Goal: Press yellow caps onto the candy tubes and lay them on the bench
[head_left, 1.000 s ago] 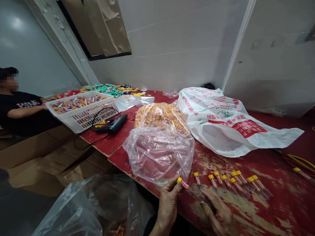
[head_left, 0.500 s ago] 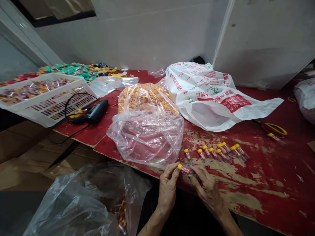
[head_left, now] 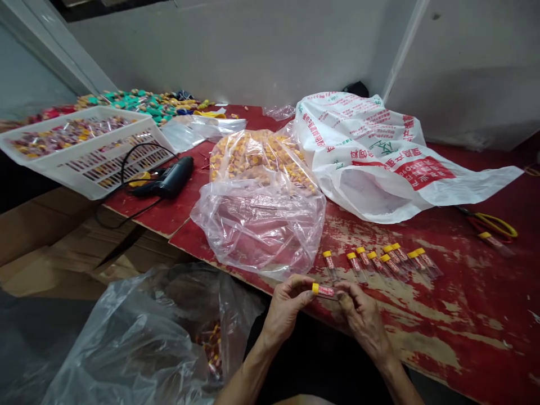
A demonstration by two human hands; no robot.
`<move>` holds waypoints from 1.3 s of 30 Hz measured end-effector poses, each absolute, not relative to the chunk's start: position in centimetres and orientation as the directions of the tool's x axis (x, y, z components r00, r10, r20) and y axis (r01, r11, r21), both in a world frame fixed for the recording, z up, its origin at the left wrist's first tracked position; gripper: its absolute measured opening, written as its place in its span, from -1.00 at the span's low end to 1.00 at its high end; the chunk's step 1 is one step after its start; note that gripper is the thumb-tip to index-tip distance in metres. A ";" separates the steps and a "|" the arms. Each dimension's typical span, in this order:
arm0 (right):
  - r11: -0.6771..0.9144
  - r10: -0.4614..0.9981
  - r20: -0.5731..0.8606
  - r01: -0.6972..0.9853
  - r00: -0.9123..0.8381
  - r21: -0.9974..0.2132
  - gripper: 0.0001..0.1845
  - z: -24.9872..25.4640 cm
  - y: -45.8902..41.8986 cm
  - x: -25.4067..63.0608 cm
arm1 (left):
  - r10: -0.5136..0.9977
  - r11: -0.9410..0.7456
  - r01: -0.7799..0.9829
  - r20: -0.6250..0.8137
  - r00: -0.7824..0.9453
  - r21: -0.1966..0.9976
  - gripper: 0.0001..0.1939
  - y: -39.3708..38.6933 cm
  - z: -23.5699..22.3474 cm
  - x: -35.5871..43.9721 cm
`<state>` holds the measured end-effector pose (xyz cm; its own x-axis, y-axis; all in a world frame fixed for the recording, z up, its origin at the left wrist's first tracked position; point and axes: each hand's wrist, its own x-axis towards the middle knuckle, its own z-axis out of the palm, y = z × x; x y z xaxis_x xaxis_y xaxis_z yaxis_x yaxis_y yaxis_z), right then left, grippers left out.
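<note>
A small capped tube (head_left: 327,291) with reddish, speckled contents is held between two bare hands, low in front of the person and by the near edge of the red, worn bench (head_left: 476,292). Its cap end is pinched between the thumb and forefinger of the left hand (head_left: 283,308); its other end is gripped by the fingertips of the right hand (head_left: 363,315), by which the very tip is hidden.

For this two-handed hold, a light, even pinch would seem best, with both ends kept in line so that the tube is neither bent nor twisted. The middle is best left uncovered (as it is here), so that the contents can be watched, and the fingers are best kept off the loose mouth of the clear bag (head_left: 257,225) just beyond the left hand.

The tube's long axis is laid nearly level from left to right, dipping slightly to the right. The yellow cap (head_left: 315,288) is pointed toward the left hand, the transparent body toward the right. By contrast, the row of tubes (head_left: 391,264) on the bench is set with caps facing away from the person, the bodies slanting nearer and rightward. Another tube (head_left: 495,242) is seen well apart, beside the yellow-handled tool (head_left: 500,221).
</note>
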<state>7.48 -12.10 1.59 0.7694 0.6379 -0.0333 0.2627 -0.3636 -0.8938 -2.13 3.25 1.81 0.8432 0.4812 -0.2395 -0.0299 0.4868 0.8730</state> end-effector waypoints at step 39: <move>-0.200 0.587 0.015 0.164 0.809 -0.966 -0.53 1.9 -13.5 8.8 | 0.489 0.193 0.110 -0.193 0.851 0.975 -0.67 3.2 1.1 -1.0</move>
